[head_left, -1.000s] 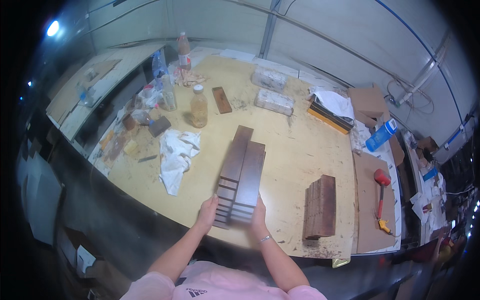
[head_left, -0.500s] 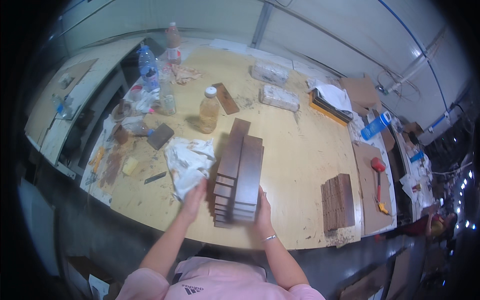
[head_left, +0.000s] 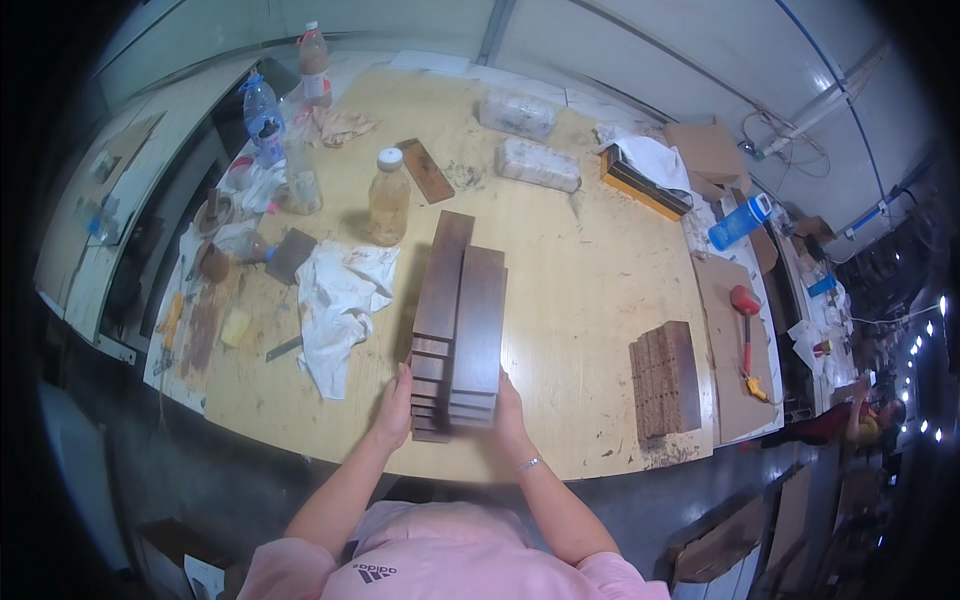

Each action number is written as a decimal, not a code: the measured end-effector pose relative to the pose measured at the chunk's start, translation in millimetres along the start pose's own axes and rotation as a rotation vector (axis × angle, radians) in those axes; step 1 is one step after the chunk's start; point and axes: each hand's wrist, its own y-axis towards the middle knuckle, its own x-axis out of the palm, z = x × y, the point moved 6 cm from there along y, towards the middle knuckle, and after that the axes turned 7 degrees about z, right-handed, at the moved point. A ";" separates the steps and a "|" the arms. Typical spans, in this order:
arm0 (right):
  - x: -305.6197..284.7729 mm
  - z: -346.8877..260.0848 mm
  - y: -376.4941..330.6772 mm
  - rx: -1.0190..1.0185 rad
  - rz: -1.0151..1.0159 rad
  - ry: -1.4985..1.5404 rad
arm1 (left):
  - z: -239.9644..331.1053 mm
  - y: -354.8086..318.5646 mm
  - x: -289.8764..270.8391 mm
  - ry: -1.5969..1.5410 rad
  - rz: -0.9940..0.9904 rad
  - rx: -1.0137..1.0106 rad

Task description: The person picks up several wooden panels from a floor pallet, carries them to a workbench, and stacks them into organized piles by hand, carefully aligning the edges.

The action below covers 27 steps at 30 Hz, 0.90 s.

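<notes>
Two side-by-side stacks of dark brown wooden boards (head_left: 478, 320) stand near the front of the table, their near ends stepped unevenly. My left hand (head_left: 396, 408) presses along the left side of the stacks, close to the near end. On the opposite side, my right hand (head_left: 508, 408) grips the right stack, its fingers partly hidden behind the boards. Left of my left hand lies a crumpled white cloth (head_left: 345, 310), untouched. A bottle of yellowish liquid with a white cap (head_left: 389, 200) is upright beyond the cloth.
Another board stack (head_left: 665, 380) stands at the table's right. A red-and-yellow hand tool (head_left: 746, 335) lies on cardboard beside it. Two wrapped blocks (head_left: 537, 165), a single board (head_left: 426, 172) and a black-and-yellow box (head_left: 645, 180) sit farther back. Bottles (head_left: 262, 110) and rags crowd the left.
My left hand has left the white cloth and come against the left side of the board stacks. My right hand stays at their right side. The whole view has shifted slightly.
</notes>
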 end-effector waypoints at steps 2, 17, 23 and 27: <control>1.4 1.6 -3.2 0.039 -0.018 0.067 | -2.0 -5.0 2.4 0.001 0.056 0.042; -50.5 -34.7 -39.7 -0.323 -0.030 -0.409 | 50.0 -103.8 42.9 0.805 0.388 0.564; -34.2 -57.2 -55.6 -0.522 -0.139 -0.571 | 27.8 -100.6 84.8 0.823 0.305 0.605; -42.0 -48.3 -48.4 -0.455 -0.144 -0.459 | 32.7 -97.0 93.7 0.846 0.306 0.627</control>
